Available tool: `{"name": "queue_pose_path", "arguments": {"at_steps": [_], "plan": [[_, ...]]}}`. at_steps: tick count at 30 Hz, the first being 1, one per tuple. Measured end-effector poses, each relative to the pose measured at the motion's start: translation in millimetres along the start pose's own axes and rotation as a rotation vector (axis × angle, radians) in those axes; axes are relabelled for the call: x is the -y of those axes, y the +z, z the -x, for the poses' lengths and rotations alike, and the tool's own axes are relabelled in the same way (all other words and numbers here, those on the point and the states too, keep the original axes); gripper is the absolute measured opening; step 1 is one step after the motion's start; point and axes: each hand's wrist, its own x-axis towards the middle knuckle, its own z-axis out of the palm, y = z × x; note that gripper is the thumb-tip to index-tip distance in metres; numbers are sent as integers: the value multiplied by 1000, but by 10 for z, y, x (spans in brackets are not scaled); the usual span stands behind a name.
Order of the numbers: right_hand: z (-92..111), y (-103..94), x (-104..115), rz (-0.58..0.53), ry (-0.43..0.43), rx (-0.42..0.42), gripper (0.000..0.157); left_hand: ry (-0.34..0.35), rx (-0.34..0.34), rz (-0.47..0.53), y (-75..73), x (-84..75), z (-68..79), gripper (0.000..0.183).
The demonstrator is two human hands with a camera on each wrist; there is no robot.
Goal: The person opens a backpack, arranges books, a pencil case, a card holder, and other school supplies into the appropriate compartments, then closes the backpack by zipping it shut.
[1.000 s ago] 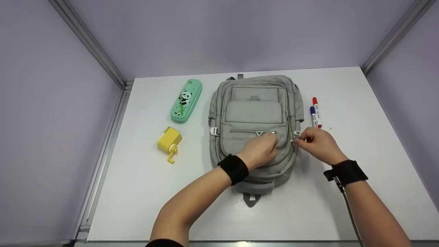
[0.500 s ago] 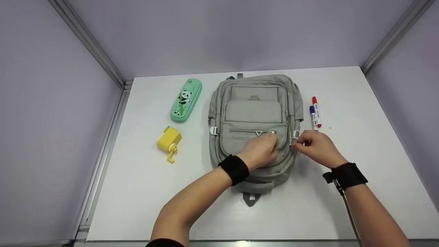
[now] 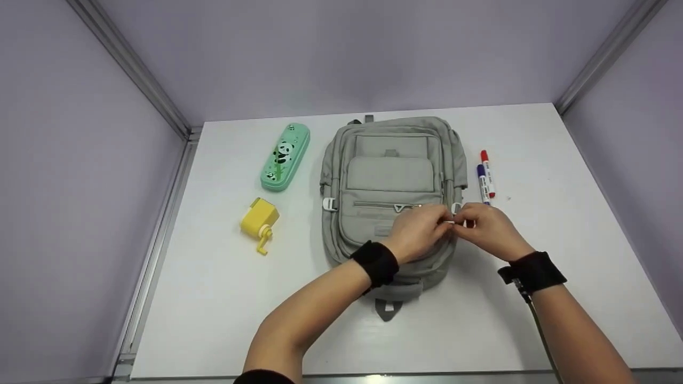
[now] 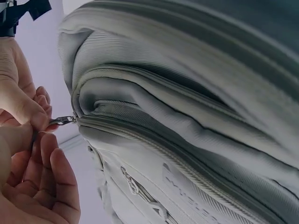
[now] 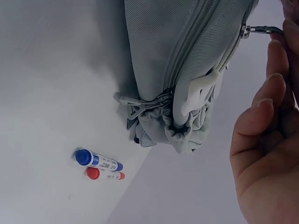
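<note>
A grey backpack (image 3: pixel 392 173) lies front side up on the white table, its top handle toward the person. My left hand (image 3: pixel 419 229) and right hand (image 3: pixel 491 229) meet at its right side. In the left wrist view, both hands' fingertips pinch at the metal zipper pull (image 4: pixel 63 121), which stands out from the bag's edge. The unzipped front compartment (image 4: pixel 140 109) gapes beside it. The right wrist view shows the same zipper pull (image 5: pixel 262 30) reaching into the fingertips, with the right hand's other fingers curled. The pull's far end is hidden by the fingers.
A green panda pencil case (image 3: pixel 285 157) and a yellow pencil sharpener with a crank (image 3: pixel 260 217) lie left of the backpack. To its right are a red marker (image 3: pixel 488 173) and a blue marker (image 3: pixel 483 184), side by side. Pale panels (image 3: pixel 341 58) enclose the table.
My left hand has left the backpack's front pocket and moved right to join the right hand at the zipper pull. The right hand has slid slightly toward the person.
</note>
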Motion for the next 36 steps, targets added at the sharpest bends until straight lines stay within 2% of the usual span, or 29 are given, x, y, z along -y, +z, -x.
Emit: {"name": "queue_pose_path", "arguments": {"at_steps": [4,7,10,15,21,27,32,36], "plan": [[-20,-39,-30,51,-11,4,19,21,15,14,1,59,41,14],[-67,-17,-77,171,-100,10,27,32,19,18,15,99,82,14],[-114,45,-132,277,-205,51,32,41,7,18,34,121,117,14],[-157,111,-231,351,-292,82,33,53,13,16,39,126,140,16],[-174,155,-344,337,-343,16,36,61,18,15,27,153,163,14],[-158,181,-393,314,-358,-67,34,113,34,11,7,190,234,10],[-152,186,-391,308,-338,-85,33,133,60,73,11,217,310,8],[-152,206,-377,299,-323,-81,32,118,87,145,26,225,330,7]]}}
